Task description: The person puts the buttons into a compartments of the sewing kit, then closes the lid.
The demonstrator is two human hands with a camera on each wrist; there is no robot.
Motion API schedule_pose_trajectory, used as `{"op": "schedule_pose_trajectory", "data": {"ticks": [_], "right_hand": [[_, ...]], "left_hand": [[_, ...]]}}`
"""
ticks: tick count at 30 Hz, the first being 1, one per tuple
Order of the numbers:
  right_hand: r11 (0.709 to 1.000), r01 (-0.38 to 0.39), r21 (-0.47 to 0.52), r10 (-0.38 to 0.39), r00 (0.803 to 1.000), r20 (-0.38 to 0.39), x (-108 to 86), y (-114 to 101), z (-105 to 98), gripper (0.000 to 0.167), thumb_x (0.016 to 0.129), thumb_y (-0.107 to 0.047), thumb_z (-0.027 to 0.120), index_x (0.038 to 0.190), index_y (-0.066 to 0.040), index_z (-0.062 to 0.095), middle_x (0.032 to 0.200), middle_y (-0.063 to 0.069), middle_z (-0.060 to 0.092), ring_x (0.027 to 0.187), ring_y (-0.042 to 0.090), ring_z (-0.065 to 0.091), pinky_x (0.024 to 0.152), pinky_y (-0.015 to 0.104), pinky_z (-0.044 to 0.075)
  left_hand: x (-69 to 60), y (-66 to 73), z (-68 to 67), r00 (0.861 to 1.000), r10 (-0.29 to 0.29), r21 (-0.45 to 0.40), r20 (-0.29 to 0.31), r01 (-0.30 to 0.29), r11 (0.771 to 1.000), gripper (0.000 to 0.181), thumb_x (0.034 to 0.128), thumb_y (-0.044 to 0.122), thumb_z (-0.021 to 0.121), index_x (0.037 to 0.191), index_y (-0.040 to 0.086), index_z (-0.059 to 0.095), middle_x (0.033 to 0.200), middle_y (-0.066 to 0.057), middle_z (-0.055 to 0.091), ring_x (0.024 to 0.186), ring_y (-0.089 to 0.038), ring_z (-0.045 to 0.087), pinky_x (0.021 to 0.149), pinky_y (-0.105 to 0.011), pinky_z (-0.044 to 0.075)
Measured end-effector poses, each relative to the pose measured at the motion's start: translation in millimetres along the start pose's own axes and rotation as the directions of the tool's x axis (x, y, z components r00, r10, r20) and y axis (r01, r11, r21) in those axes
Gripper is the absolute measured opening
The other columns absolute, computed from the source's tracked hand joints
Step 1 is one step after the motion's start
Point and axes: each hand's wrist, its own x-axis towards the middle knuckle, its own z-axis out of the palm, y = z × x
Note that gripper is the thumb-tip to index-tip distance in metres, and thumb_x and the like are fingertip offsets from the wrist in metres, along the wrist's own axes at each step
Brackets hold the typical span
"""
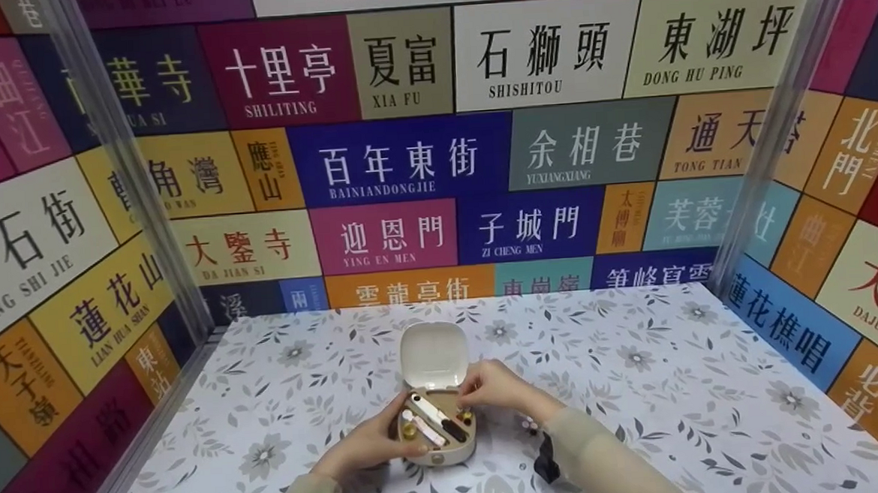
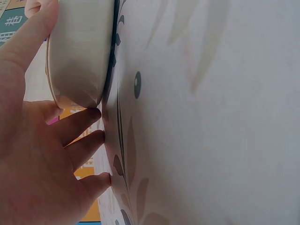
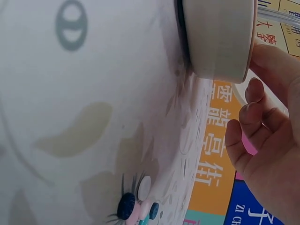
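Note:
A small cream case point(image 1: 450, 456) stands on the table with its lid point(image 1: 435, 352) raised at the back. Inside, a slim white-and-black item point(image 1: 439, 418) lies slantwise beside a pale pink-and-white stick point(image 1: 427, 431). Gold-coloured bits point(image 1: 409, 430) sit in the left compartment. My left hand point(image 1: 374, 434) holds the case at its left, thumb at the front and index finger farther back; the other fingers are spread in the left wrist view. At the right compartment, my right hand point(image 1: 495, 386) has thumb and fingertips over the rim. Whether they pinch anything is hidden.
Right of the case, a cluster of small coloured pieces point(image 3: 136, 206), pink, white and dark blue, lies on the table. A patterned white cloth point(image 1: 267, 406) covers the tabletop. Sign-printed walls point(image 1: 404, 158) and clear corner posts point(image 1: 768, 146) enclose it.

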Motion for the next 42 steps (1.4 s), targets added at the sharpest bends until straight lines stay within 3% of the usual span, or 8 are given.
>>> {"op": "schedule_pose_trajectory", "data": {"ticks": [6,14,20,30,42], "right_hand": [[1.0,0.01,-0.013,-0.01,1.0,0.008,-0.4,-0.7,0.6,0.006,0.077,-0.015,0.078,0.076,-0.009,0.077,0.071,-0.01,0.058,0.066,0.006,0.05,0.062,0.023,0.046],[1.0,0.023,-0.012,-0.023,1.0,0.013,-0.9,-1.7,1.9,0.005,0.076,-0.014,0.078,0.076,-0.01,0.077,0.07,-0.011,0.056,0.066,0.005,0.05,0.062,0.023,0.046],[1.0,0.008,-0.003,-0.008,1.0,0.021,-2.0,-1.9,2.0,0.003,0.073,-0.014,0.078,0.076,-0.012,0.078,0.072,-0.01,0.055,0.068,0.007,0.049,0.065,0.024,0.046],[0.998,-0.034,0.058,0.032,0.999,0.04,-3.1,-2.0,1.7,0.004,0.073,-0.013,0.079,0.077,-0.012,0.077,0.075,-0.008,0.057,0.072,0.009,0.053,0.065,0.024,0.049],[0.992,-0.015,0.126,0.017,1.0,-0.021,-9.5,0.4,-7.5,0.01,0.078,-0.015,0.08,0.085,-0.009,0.077,0.079,-0.006,0.067,0.071,0.009,0.059,0.065,0.024,0.051]], "left_hand": [[1.1,-0.2,0.2,0.999,-0.036,-0.025,-0.003,0.036,0.999,0.11,0.0733,0.042,0.083,0.157,0.021,0.014,0.157,-0.019,0.024,0.14,-0.044,0.023,0.11,-0.066,0.012],[2.1,-0.4,-0.3,0.999,-0.036,-0.039,0.005,0.037,0.999,0.111,0.0731,0.042,0.083,0.157,0.02,0.013,0.157,-0.019,0.021,0.141,-0.043,0.022,0.111,-0.064,0.012],[4.1,-0.1,-0.1,1.0,-0.019,-0.029,0.007,0.02,0.999,0.112,0.0729,0.042,0.083,0.157,0.017,0.014,0.157,-0.018,0.024,0.142,-0.041,0.022,0.113,-0.061,0.013],[2.7,-0.2,0.6,0.999,-0.041,-0.042,0.01,0.041,0.998,0.112,0.0736,0.042,0.083,0.157,0.017,0.013,0.157,-0.019,0.023,0.141,-0.042,0.022,0.111,-0.064,0.013],[2.8,1.0,1.1,0.999,-0.033,-0.09,0.017,0.035,0.995,0.112,0.0738,0.039,0.083,0.157,0.018,0.012,0.158,-0.017,0.022,0.142,-0.042,0.02,0.112,-0.064,0.01]]}}
